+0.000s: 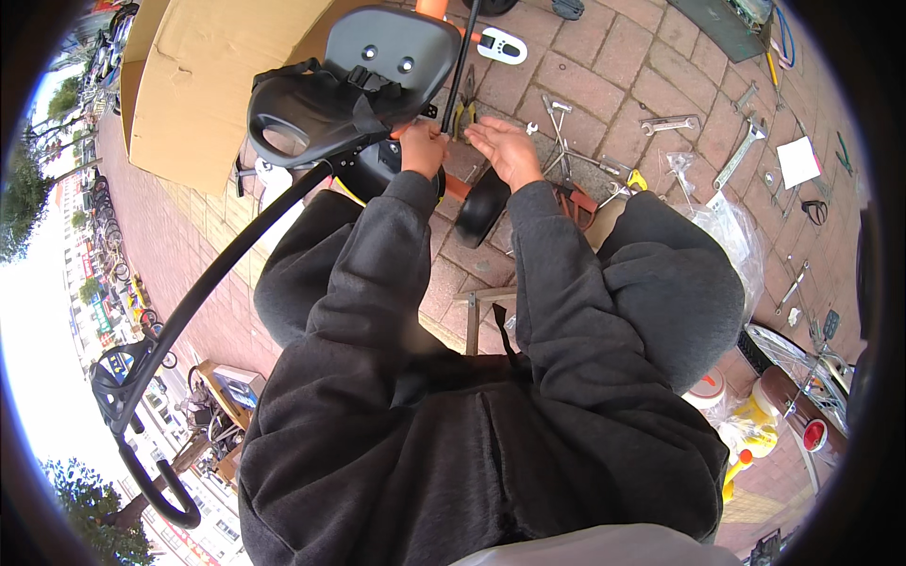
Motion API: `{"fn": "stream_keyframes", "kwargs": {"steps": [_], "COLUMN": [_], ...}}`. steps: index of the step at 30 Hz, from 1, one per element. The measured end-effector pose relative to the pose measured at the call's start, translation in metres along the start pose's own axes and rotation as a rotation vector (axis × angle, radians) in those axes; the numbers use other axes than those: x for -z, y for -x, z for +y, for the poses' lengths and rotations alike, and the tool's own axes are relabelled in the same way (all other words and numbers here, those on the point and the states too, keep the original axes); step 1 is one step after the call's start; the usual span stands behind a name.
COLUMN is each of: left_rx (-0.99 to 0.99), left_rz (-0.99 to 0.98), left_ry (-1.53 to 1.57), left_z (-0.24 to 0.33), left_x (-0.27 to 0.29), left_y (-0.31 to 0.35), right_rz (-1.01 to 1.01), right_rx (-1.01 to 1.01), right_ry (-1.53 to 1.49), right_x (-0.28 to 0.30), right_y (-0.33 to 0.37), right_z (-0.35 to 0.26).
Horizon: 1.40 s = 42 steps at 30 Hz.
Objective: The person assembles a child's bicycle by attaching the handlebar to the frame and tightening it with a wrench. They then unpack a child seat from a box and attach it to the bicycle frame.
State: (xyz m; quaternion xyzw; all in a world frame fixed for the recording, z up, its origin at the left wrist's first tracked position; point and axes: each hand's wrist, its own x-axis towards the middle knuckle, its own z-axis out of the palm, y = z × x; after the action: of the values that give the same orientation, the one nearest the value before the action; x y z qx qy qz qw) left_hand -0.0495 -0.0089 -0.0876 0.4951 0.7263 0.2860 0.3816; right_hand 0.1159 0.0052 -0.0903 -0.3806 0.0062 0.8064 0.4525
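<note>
Below one black plastic seat [396, 45], the left hand [424, 149] is curled near one orange metal frame [458, 187], its hold unclear, while the right hand [505, 151], open, shows nothing held.

The person wears a charcoal-black, soft-looking jacket [377, 472] with a vertical front seam [493, 443]. Left of that seam, a loose, creased left sleeve [363, 283] ends in a snug cuff [412, 191] at the bare left hand [423, 151]; right of it, the right sleeve [566, 292] matches. Dark grey trousers [675, 302] show on either side.
</note>
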Motion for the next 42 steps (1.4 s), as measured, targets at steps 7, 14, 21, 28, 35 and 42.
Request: {"fn": "stream_keyframes", "kwargs": {"steps": [7,14,21,28,35,42], "left_rx": [-0.369,-0.345,-0.320,-0.335,-0.227,-0.323], "left_rz": [0.319,0.401,0.389,0.320,0.296,0.274], "left_ry": [-0.661,-0.627,-0.628,-0.659,-0.711,-0.864], "left_z": [-0.056,-0.058,-0.056,-0.060,-0.045,-0.030], "left_x": [-0.012,-0.026,-0.025,-0.020,-0.016,-0.010], "left_y": [-0.049,-0.052,-0.051,-0.054,-0.043,-0.028], "right_rz": [0.075,0.171,0.185,0.174,0.104,-0.074], "right_rx": [-0.019,0.020,0.035,0.009,-0.055,-0.121], "right_ry": [-0.027,-0.062,-0.111,-0.085,0.109,-0.004], "right_x": [0.010,0.024,0.029,0.029,0.021,0.023], "right_y": [-0.019,-0.038,-0.039,-0.039,-0.067,-0.093], "right_z": [0.028,0.027,0.031,0.029,0.038,0.039]}}
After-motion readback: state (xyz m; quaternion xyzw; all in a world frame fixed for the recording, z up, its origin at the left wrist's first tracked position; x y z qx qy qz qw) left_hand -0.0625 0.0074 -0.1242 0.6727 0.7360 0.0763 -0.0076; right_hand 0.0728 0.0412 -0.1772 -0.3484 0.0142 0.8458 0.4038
